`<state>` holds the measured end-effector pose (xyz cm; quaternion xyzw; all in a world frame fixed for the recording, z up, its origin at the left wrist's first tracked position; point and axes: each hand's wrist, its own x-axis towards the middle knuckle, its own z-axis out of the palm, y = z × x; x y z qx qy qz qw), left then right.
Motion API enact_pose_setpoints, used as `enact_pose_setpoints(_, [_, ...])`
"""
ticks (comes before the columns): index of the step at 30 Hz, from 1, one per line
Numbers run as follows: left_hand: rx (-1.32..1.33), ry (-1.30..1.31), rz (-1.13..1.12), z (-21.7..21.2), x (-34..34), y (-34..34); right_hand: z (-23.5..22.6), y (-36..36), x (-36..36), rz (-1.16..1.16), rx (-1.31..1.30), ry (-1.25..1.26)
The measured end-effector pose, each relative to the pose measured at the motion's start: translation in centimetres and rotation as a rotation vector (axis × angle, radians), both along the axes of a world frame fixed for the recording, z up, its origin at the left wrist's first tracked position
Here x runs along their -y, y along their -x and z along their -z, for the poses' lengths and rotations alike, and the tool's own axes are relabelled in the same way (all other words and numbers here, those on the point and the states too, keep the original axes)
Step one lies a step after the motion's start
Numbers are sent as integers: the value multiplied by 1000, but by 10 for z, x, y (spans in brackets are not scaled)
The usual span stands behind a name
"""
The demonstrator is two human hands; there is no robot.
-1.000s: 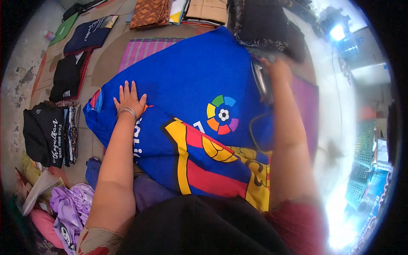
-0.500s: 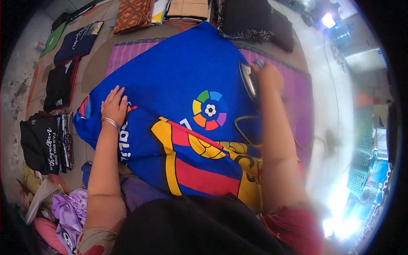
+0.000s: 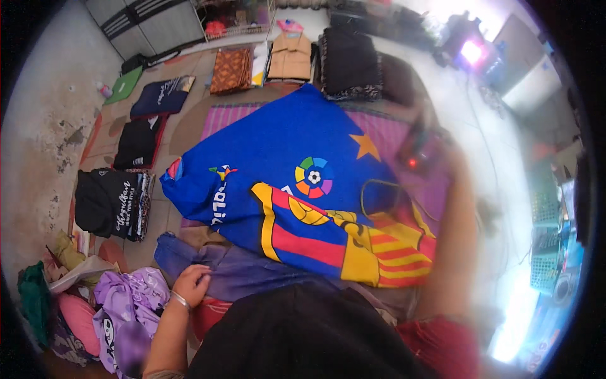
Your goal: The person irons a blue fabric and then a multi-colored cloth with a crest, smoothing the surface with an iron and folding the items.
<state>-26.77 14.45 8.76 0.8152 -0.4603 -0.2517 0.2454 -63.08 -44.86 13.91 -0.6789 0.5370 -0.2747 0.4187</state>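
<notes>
On the mat, head view: a blue jersey (image 3: 297, 183) lies spread flat across a purple striped mat (image 3: 385, 129), its lower part banded in red and yellow, with a round many-coloured badge near its middle.
Left hand: the left hand (image 3: 191, 284) sits low at the near edge, fingers curled onto a crumpled bluish-purple cloth (image 3: 233, 268) just below the jersey — it touches the cloth, though whether it truly grips it I cannot tell. A thin bracelet rings the wrist.
Right hand: the right hand (image 3: 421, 146) is up at the jersey's far right corner, badly blurred. It seems closed round a dark iron (image 3: 413, 151) with a small red light; the hold itself is too smeared to be certain.
Cord: a thin dark cord (image 3: 372, 196) loops over the jersey's right side.
Left of the jersey: a folded black garment with white lettering (image 3: 113, 202) on the floor, another black one (image 3: 140, 142) beyond it, then a navy one (image 3: 163, 95) and a green piece (image 3: 125, 84).
Far edge: a folded patterned orange cloth (image 3: 230, 69), a tan shirt (image 3: 290, 57) and a dark stack (image 3: 350, 66) in a row.
Near left corner: a heap of lilac fabric (image 3: 129, 303) beside a pink bundle (image 3: 79, 319).
</notes>
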Motion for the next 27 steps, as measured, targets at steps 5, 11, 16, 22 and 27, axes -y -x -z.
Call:
enact_pose_setpoints(5, [288,270,-135,-12,-12,15,-130,250,-75,414,126,4])
enact_pose_setpoints(11, [-115,258,-139,-58,-73,14,-272,462,-207,938,-389,604])
enact_pose_setpoints(16, [-32,-167,131,-96,-109,68,-288,545,-243,1046,-574,756])
enact_pose_setpoints(22, [883,13,451,-47,-149,72,-150,518,-237,765,279,403])
enact_pose_setpoints(27, [601,-110,253,-34,-137,82,-23,385,-256,826,595,-95])
